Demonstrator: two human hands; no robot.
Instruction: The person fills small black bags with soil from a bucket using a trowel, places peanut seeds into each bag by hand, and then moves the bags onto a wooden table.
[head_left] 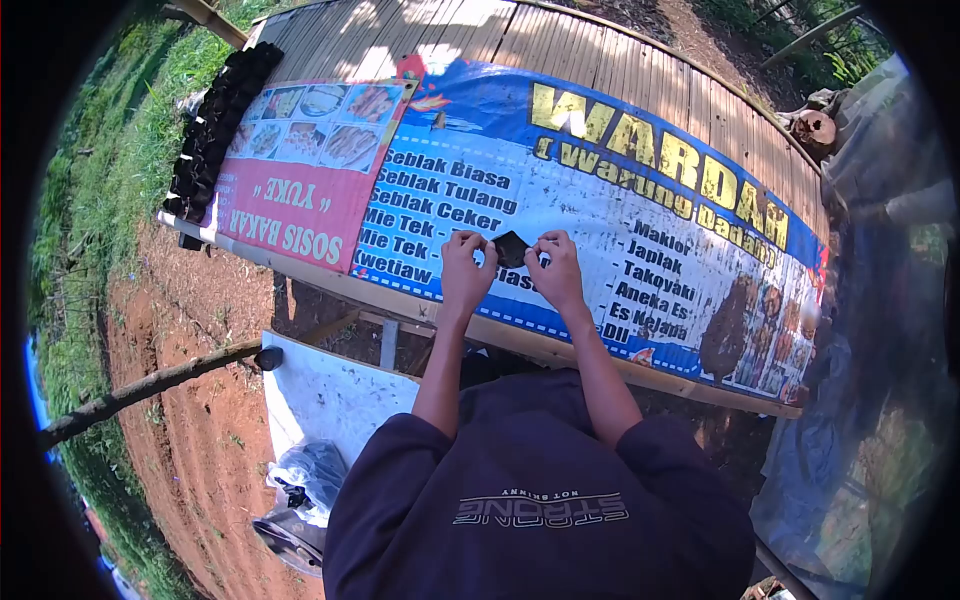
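A small black piece point(512, 248), dark and roughly five-sided, is held up above the printed banner point(580, 170) between my two hands. My left hand point(467, 268) pinches its left side with thumb and fingertips. On the other side, my right hand point(556, 266) grips the right edge in the same way. Both forearms reach over the near edge of the table. Whether the piece is a bag or a cup is too small to tell.
Dark pots or bags point(212, 130) stand in rows along the table's left end. A white board point(330, 395) with a plastic bag point(310, 475) lies below on the left. A wooden pole point(160, 380) crosses the left. Grey sheeting point(860, 300) hangs at right.
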